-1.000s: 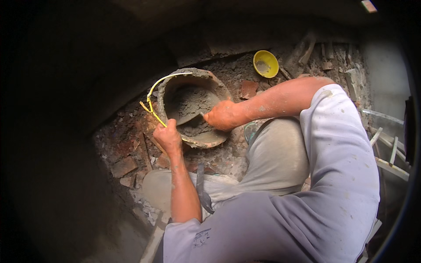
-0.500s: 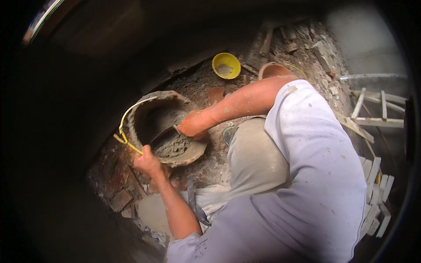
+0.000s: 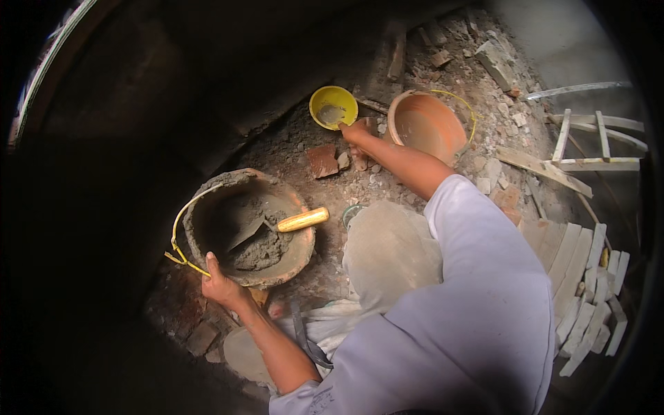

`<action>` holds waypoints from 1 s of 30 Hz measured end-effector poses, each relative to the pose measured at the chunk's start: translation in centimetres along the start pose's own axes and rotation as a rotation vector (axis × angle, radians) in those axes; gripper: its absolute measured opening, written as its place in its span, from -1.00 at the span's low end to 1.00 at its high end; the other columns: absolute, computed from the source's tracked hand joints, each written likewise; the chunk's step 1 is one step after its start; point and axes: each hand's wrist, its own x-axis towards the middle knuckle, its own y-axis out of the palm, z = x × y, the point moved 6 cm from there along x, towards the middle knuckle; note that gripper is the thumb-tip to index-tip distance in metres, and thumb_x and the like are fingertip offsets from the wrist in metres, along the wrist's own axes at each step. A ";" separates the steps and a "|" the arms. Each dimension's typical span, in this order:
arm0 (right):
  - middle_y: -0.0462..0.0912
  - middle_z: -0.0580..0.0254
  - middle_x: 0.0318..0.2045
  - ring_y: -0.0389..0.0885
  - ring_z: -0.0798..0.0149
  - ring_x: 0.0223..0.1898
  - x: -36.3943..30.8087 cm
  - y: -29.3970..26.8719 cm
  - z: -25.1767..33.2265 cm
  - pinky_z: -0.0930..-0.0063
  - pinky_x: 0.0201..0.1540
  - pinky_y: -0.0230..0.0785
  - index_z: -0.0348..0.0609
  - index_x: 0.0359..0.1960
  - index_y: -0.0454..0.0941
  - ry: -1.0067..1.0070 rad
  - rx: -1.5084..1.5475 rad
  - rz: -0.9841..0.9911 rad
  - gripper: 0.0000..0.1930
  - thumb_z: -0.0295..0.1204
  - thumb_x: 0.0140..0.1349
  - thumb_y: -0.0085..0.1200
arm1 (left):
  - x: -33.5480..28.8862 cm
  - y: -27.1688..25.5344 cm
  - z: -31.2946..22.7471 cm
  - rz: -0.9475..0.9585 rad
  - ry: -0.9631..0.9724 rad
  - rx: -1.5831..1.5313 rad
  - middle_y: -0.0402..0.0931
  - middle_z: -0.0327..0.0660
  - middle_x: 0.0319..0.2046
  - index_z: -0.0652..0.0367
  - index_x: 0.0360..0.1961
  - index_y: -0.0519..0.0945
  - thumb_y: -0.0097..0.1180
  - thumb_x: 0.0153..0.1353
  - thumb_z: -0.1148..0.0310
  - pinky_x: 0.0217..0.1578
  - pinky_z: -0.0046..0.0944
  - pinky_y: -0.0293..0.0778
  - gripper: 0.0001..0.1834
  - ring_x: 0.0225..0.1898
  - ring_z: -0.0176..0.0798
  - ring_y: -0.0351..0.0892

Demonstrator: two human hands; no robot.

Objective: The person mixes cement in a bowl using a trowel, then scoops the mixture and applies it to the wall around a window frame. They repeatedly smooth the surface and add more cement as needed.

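A wide bucket [image 3: 301, 249], its rim crusted with grey mortar [image 3: 261, 250], stands tilted toward me on the left. My left hand [image 3: 225, 285] is closed on its near rim, beside the yellow-wrapped wire handle [image 3: 181, 257]. In the bucket lies a trowel [image 3: 303, 220], its blade in the mortar and its wooden handle over the right side; neither hand holds it. Farther off, my right hand [image 3: 357, 133] pinches the near rim of a small yellow bowl [image 3: 351, 104] with a little greyish liquid in it. Those fingertips are partly hidden.
An orange bucket [image 3: 449, 133] with a yellow handle stands right of my right forearm. A brick piece [image 3: 322, 160] lies between bowl and mortar bucket. Rubble [image 3: 508, 114] covers the ground. Stacked light strips [image 3: 577, 304] and a wooden frame [image 3: 595, 164] are on the right.
My right hand has let go of the trowel, leaving it in the mortar, and moved up and away to the yellow bowl. My left hand stays on the bucket rim.
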 end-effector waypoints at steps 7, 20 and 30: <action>0.57 -0.10 -0.38 0.61 0.24 -0.55 -2.6 -1.2 2.9 0.43 -0.58 0.53 -0.32 0.01 0.32 0.105 0.725 0.319 -0.70 -0.49 0.27 -0.14 | 0.1 -0.5 -0.3 -0.012 -0.008 -0.039 0.36 -0.35 -0.61 0.29 -0.60 0.51 0.11 0.26 0.21 -0.54 -0.35 0.20 -0.62 -0.57 -0.44 0.24; 0.48 -0.32 -0.06 0.58 -0.14 -0.14 -1.8 -25.1 -10.1 0.20 -0.25 0.53 -0.25 0.13 0.18 -0.119 0.316 -0.291 -0.50 -0.57 0.08 -0.10 | 0.1 0.1 0.1 0.129 -0.018 -0.217 0.57 -0.14 -0.34 0.44 -0.28 0.60 0.04 0.28 0.21 -0.28 -0.33 0.46 -0.61 -0.35 -0.30 0.52; 0.52 -0.16 -0.07 0.62 0.00 -0.23 2.8 -18.9 -13.9 0.24 -0.51 0.50 -0.10 0.18 0.32 0.003 0.002 0.031 -0.45 -0.58 0.07 -0.10 | 0.2 0.5 0.3 0.103 -0.067 -0.259 0.55 -0.17 -0.42 0.43 -0.36 0.60 0.07 0.26 0.22 -0.33 -0.32 0.43 -0.63 -0.42 -0.33 0.47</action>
